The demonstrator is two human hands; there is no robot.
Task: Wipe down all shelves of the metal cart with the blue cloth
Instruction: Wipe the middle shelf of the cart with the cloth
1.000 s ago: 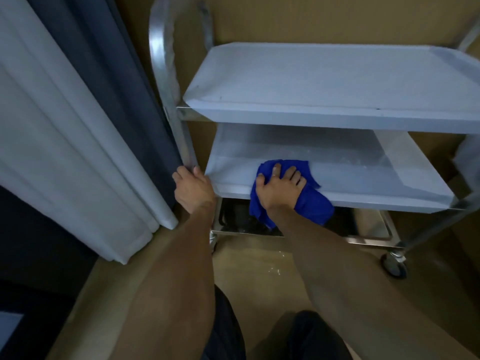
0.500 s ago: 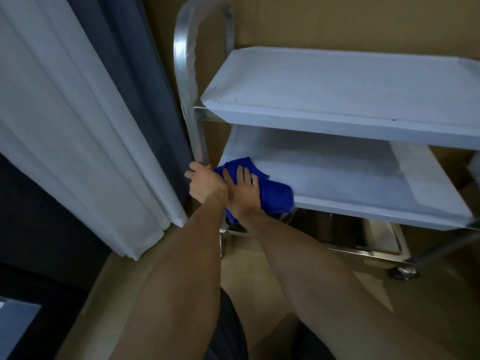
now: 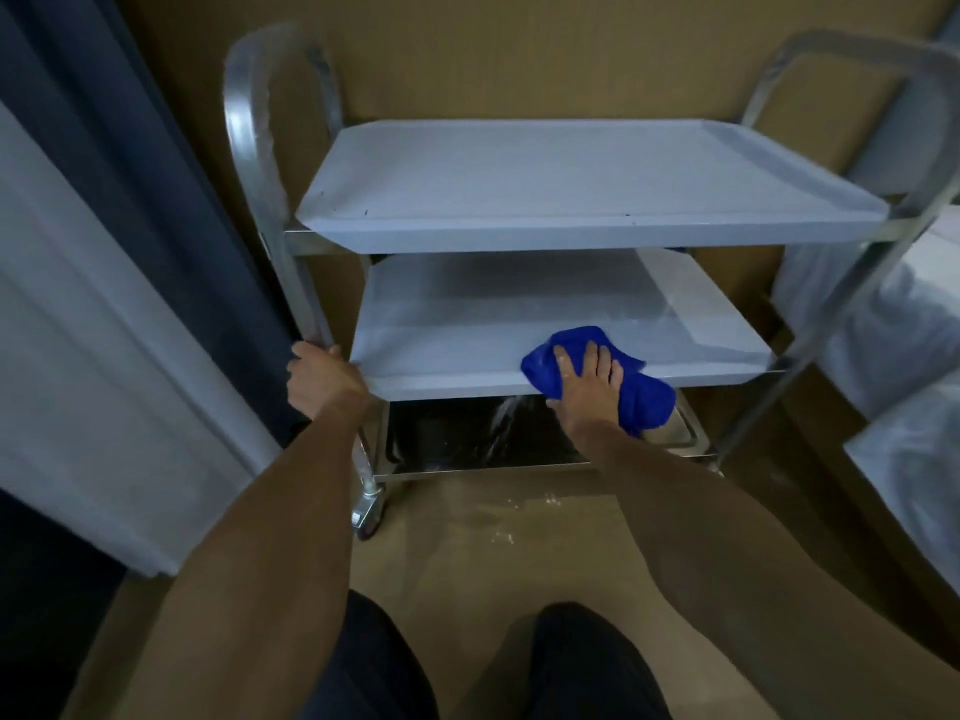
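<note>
Head view shows the metal cart with three shelves, one above the other. Left of it hang the curtains. The middle shelf is where the work is. The blue cloth lies on the front edge of that shelf, under the right hand, and part of it hangs over the edge. The right grip is flat, with fingers spread apart, pressing down on the cloth. The left hand has its grip wrapped around the cart's left leg, just beside the shelf corner.
</note>
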